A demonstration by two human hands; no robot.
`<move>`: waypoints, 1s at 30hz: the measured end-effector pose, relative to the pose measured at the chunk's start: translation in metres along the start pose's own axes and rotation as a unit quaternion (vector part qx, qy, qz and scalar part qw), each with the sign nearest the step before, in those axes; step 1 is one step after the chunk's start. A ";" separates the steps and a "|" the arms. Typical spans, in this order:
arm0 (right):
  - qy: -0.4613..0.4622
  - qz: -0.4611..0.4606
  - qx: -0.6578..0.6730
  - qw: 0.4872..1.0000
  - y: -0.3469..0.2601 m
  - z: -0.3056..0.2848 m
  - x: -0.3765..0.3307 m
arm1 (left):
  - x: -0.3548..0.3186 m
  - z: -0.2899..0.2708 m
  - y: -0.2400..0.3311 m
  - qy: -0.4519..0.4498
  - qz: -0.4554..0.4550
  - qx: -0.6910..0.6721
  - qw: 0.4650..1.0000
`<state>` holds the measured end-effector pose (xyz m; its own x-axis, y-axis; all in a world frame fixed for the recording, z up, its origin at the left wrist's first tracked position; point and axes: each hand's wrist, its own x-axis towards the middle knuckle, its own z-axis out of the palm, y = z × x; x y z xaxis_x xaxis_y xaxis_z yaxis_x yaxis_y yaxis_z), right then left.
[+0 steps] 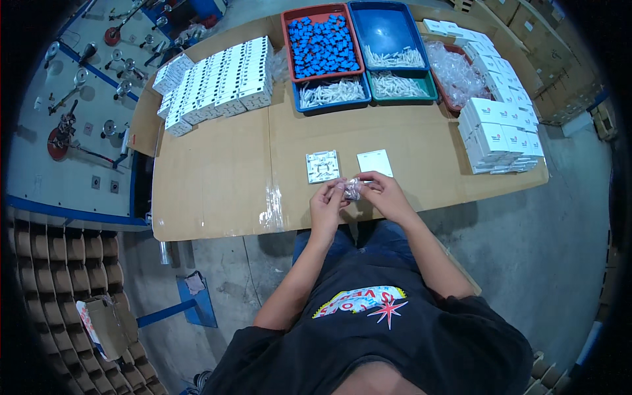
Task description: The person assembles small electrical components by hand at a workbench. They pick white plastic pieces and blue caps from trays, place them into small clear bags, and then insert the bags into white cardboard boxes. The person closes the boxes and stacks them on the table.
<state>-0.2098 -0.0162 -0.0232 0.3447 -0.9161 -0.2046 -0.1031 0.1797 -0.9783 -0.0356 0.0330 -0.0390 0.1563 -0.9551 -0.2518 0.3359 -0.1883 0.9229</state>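
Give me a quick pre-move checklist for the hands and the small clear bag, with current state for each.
1. Both hands on the bag: ok. Left hand and right hand pinch the small clear bag between them.
2. Bag contents: cannot tell, too small and crumpled.
3. White plate with ribbed back facing up within reach: ok, it lies flat just beyond the left hand.
4. Plain white plate within reach: ok, flat beside the first, apart from it.
5. Bag held above the table: ok, near its front edge.
6. Blue tray of white parts stocked: ok.
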 end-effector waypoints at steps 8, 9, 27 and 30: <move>-0.013 0.077 0.108 0.991 0.009 0.002 0.003 | 0.000 0.004 0.000 0.054 0.040 0.036 0.997; -0.015 0.090 0.125 0.988 0.008 0.002 0.002 | 0.002 0.000 -0.004 0.061 0.038 0.026 0.997; 0.025 0.084 0.187 0.979 0.017 0.009 0.006 | 0.001 0.008 0.025 0.210 0.306 0.339 0.865; 0.055 0.052 0.191 0.979 0.019 0.011 0.009 | 0.003 0.002 0.020 0.113 0.367 0.401 0.832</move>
<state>-0.1985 -0.0174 -0.0441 0.2459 -0.9148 -0.3203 0.2304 0.3762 -0.8974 -0.0299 0.0255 -0.0204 0.2473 -0.8293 0.5011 -0.6400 0.2484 0.7271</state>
